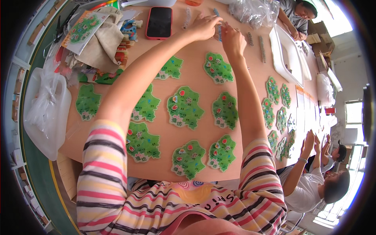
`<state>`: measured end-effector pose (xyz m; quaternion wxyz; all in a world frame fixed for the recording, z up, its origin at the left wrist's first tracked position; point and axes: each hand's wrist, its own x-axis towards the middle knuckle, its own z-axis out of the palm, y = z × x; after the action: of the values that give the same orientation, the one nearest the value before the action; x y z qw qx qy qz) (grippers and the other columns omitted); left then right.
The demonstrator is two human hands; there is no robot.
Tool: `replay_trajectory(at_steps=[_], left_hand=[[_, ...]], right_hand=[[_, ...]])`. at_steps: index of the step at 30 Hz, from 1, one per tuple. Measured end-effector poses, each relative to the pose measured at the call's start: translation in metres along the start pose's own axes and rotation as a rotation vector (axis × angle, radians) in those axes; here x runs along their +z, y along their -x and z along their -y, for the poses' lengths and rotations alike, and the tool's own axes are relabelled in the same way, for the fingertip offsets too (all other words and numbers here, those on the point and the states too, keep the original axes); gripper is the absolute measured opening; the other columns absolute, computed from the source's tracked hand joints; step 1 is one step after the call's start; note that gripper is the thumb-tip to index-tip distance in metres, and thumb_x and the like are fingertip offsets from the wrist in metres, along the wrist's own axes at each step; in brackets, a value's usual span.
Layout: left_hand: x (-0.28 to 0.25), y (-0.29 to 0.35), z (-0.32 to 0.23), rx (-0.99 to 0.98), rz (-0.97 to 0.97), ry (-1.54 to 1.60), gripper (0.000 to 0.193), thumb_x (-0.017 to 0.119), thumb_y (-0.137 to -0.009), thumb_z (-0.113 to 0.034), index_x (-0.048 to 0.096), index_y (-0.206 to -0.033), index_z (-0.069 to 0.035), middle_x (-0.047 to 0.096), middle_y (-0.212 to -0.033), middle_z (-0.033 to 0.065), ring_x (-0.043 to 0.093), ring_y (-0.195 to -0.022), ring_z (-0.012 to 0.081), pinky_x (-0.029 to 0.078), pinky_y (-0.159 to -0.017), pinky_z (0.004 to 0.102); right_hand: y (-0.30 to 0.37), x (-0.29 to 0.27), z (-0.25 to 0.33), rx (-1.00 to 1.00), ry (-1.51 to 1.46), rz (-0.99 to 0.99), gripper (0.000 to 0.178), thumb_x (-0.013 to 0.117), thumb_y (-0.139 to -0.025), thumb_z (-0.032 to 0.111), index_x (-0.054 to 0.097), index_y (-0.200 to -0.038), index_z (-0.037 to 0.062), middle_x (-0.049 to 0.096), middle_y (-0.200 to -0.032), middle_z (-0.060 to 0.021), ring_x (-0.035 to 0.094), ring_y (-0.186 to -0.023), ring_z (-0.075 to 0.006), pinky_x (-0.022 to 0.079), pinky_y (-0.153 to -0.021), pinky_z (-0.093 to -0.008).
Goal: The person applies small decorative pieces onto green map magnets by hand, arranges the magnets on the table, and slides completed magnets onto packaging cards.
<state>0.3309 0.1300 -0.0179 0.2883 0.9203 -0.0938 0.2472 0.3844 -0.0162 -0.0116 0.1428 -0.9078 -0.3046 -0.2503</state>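
Observation:
Both my arms reach to the far side of the table. My left hand (203, 27) has its thumb and fingertips pinched together over a narrow blue strip of small pieces (219, 34). Close beside it, my right hand (234, 41) is also closed at the fingertips, almost touching the left; whatever either pinches is too small to make out. Green map-shaped pieces with small red and white stickers lie in loose rows below my hands, among them one near my right wrist (218, 68) and one in the middle (185, 107). My left forearm partly covers some of them.
A phone in a red case (159, 23) lies left of my hands. Other narrow strips (262, 49) lie to the right, before a white tray (285, 55). A cloth bag (98, 43) and a plastic bin (47, 113) stand left. Co-workers sit along the right side.

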Motion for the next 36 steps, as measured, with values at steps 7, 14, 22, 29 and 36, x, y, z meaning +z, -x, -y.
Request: replay_trajectory(at_steps=[7, 14, 22, 29, 36], left_hand=[[0.03, -0.031, -0.012, -0.169, 0.247, -0.206, 0.053, 0.043, -0.082, -0.003, 0.041, -0.135, -0.006, 0.039, -0.144, 0.0129, 0.034, -0.135, 0.0241, 0.004, -0.11, 0.0601], [0.032, -0.025, 0.002, -0.059, 0.159, -0.258, 0.043, 0.047, -0.085, -0.005, 0.051, -0.128, -0.011, 0.049, -0.135, 0.0134, 0.039, -0.132, 0.0233, 0.011, -0.111, 0.0584], [0.02, -0.002, -0.009, -0.066, -0.027, 0.157, 0.032, 0.047, -0.092, -0.012, 0.056, -0.123, -0.011, 0.054, -0.13, 0.01, 0.053, -0.118, 0.0191, 0.019, -0.111, 0.0504], [-0.031, 0.039, -0.076, -0.409, -0.062, 1.804, 0.023, 0.054, -0.095, -0.018, 0.064, -0.101, 0.002, 0.067, -0.096, 0.0123, 0.064, -0.092, 0.0166, 0.053, -0.081, 0.0266], [-0.099, 0.128, -0.028, -0.543, 0.073, 1.684, 0.02, 0.054, -0.095, -0.016, 0.061, -0.105, 0.0, 0.064, -0.085, 0.0041, 0.06, -0.07, 0.0102, 0.049, -0.058, 0.0188]], right_hand=[[-0.01, 0.026, -0.004, 0.089, 0.113, 0.024, 0.022, 0.064, -0.079, 0.02, 0.061, -0.093, 0.0031, 0.068, -0.084, -0.0169, 0.067, -0.081, -0.0347, 0.054, -0.069, -0.0445], [0.017, 0.006, -0.01, -0.091, 0.016, -0.016, 0.024, 0.062, -0.08, 0.023, 0.061, -0.09, 0.0012, 0.066, -0.105, -0.0119, 0.067, -0.076, -0.0355, 0.054, -0.066, -0.0418], [0.038, -0.068, -0.017, 0.118, -0.593, 0.134, 0.019, 0.069, -0.081, 0.02, 0.068, -0.087, 0.0025, 0.069, -0.076, -0.0096, 0.066, -0.066, -0.0156, 0.051, -0.06, -0.0276], [0.025, -0.11, 0.04, -0.086, -0.576, -0.058, 0.023, 0.068, -0.085, 0.022, 0.069, -0.098, 0.0032, 0.07, -0.084, -0.0057, 0.064, -0.075, -0.0088, 0.049, -0.067, -0.0229], [0.041, -0.107, 0.098, -0.179, -1.0, 0.283, 0.017, 0.068, -0.085, 0.018, 0.069, -0.091, 0.0014, 0.069, -0.081, -0.0057, 0.059, -0.069, -0.01, 0.045, -0.062, -0.0259]])
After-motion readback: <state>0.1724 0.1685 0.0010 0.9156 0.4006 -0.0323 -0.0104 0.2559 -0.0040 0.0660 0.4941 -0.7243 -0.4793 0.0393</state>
